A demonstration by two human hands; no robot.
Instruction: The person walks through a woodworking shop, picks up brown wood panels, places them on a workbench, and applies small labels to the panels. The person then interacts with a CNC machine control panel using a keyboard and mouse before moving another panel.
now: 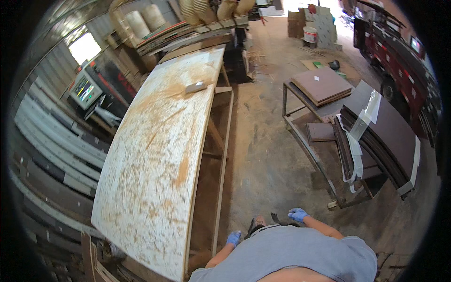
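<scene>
My left hand (pixel 233 238), in a blue glove, hangs low beside my body, close to the near right edge of a long worktable. Nothing shows in it, and its fingers are loosely extended. My right hand (pixel 297 215), gloved alike, is held out over the floor with fingers loosely apart and nothing in them. The worktable's white, scuffed board (pixel 150 169) is strewn with sawdust. A small block-like piece (pixel 195 87) lies toward its far end. To the right, a metal-framed stand (pixel 305 145) bears brown panels (pixel 322 84) and a stack of dark curved boards (pixel 385 136).
A control screen (pixel 86 90) stands left of the worktable, near long boards (pixel 61 136) along the wall. Ribbed hoses (pixel 206 11) hang over a machine at the far end. A white bucket (pixel 309 34) and a red cart (pixel 399 61) stand far right. Sawdust marks the concrete floor (pixel 263 150).
</scene>
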